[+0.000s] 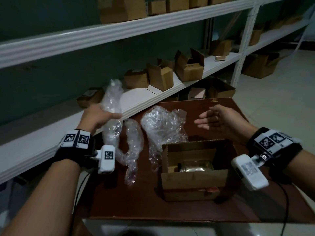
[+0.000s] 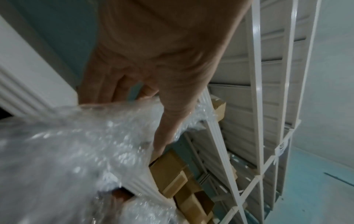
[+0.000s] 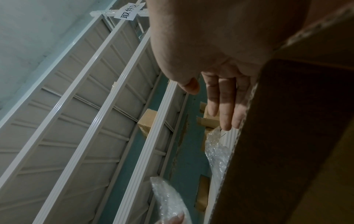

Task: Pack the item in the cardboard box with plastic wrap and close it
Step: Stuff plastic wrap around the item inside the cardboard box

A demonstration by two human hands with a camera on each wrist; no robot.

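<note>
**Lifting bubble wrap while a glass jar waits in the open box**

Seen from our head camera, our left hand (image 1: pixel 100 116) sits at centre left of the frame, fingers and thumb curled round the middle of a long roll of wrap (image 1: pixel 111 106). Its upper end stands tilted above the hand; the rest trails down to the table (image 1: pixel 238 106). Our right hand (image 1: pixel 219 120), at centre right, holds nothing, its fingers straight and loosely together, palm turned toward the wrap.

The box (image 1: pixel 194 181) stands at lower centre with flaps up. Inside, a jar (image 1: pixel 196 166) lies on its side; it looks like clear glass with a dark lid.

We judge the wrap to be very light, soft and springy, a little slick, so a loose squeeze around the bunched middle should hold it. The jar is likely heavier, hard, smooth and breakable; it is best gripped around its body. The box is stiff corrugated card with rough cut edges, and its flaps should fold along their creases.

Two more crumpled clear pieces (image 1: pixel 163 123) lie on the dark reddish table, between the lifted roll and the box.
</note>
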